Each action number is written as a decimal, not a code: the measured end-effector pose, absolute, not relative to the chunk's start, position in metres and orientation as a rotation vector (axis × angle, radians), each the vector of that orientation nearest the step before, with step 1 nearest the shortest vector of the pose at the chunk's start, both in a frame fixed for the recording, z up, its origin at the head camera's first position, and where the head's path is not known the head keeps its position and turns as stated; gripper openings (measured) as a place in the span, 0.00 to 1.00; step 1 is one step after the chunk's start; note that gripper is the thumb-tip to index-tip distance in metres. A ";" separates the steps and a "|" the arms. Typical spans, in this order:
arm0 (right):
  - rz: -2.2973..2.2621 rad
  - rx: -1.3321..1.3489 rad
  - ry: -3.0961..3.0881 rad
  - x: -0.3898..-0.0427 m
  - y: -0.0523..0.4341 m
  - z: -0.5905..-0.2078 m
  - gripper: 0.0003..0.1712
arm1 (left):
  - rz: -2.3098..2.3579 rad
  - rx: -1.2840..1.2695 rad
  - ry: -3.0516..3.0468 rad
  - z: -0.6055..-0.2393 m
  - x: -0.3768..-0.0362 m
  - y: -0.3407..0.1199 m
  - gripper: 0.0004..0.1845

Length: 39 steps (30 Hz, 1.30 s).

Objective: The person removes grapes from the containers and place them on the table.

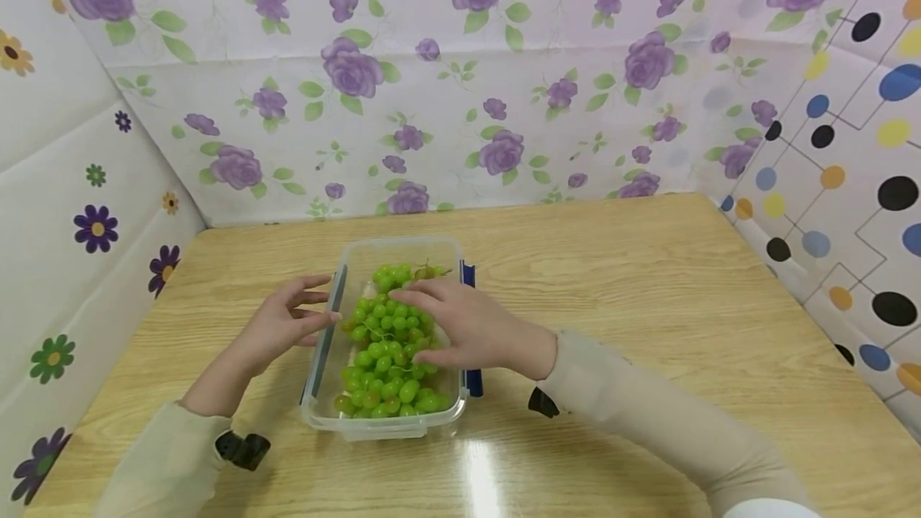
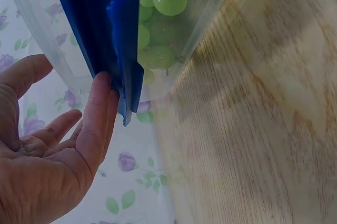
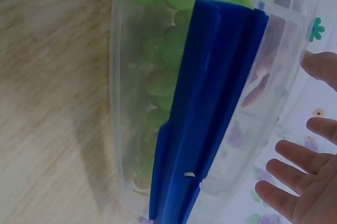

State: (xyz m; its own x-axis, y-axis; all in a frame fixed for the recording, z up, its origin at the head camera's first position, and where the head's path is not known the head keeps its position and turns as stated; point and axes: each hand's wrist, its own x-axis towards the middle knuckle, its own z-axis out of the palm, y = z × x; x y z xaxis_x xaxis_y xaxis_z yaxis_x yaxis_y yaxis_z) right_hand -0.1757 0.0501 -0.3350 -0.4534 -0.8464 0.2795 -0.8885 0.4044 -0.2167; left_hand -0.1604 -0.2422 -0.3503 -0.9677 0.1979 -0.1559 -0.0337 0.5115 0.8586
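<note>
Mid-table on the light wood-grain tabletop [image 1: 647, 302]: clear plastic rectangular container [image 1: 380, 420] with blue side clips, full of green grapes [image 1: 384, 358]. Left hand [image 1: 284, 324] open, fingertips touching the container's left rim (gripping nothing). Right hand [image 1: 468, 326] lies flat on the grapes, fingers straight, released.

A light wood-grain laminate tabletop [image 1: 647, 294] is enclosed by white sheet walls: purple rose print [image 1: 460, 86] behind, scattered flowers [image 1: 65, 206] left, coloured dots and lines [image 1: 856, 150] right.
</note>
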 end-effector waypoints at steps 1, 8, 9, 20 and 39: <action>0.505 1.572 -2.543 -0.175 0.049 -0.336 0.42 | 1.441 0.137 2.516 -0.351 -0.160 -0.242 0.39; 0.501 1.581 -2.648 -0.173 0.041 -0.337 0.42 | 1.465 0.112 2.475 -0.354 -0.161 -0.244 0.41; 0.499 1.582 -2.657 -0.173 0.040 -0.337 0.42 | 1.466 0.109 2.473 -0.354 -0.162 -0.245 0.41; 0.367 1.594 -2.768 -0.177 0.032 -0.349 0.38 | 1.475 0.117 2.453 -0.358 -0.163 -0.245 0.38; 0.541 1.631 -2.619 -0.184 0.032 -0.365 0.35 | 1.486 0.150 2.417 -0.352 -0.162 -0.246 0.37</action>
State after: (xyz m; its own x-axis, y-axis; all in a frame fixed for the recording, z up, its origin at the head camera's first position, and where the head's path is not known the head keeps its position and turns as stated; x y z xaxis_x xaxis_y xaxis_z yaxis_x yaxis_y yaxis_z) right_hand -0.1842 0.0321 -0.3646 -0.4576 -0.8692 0.1875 -0.8723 0.3980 -0.2839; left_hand -0.1619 -0.2456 -0.3524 -0.9497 0.2425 -0.1981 -0.0673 0.4598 0.8855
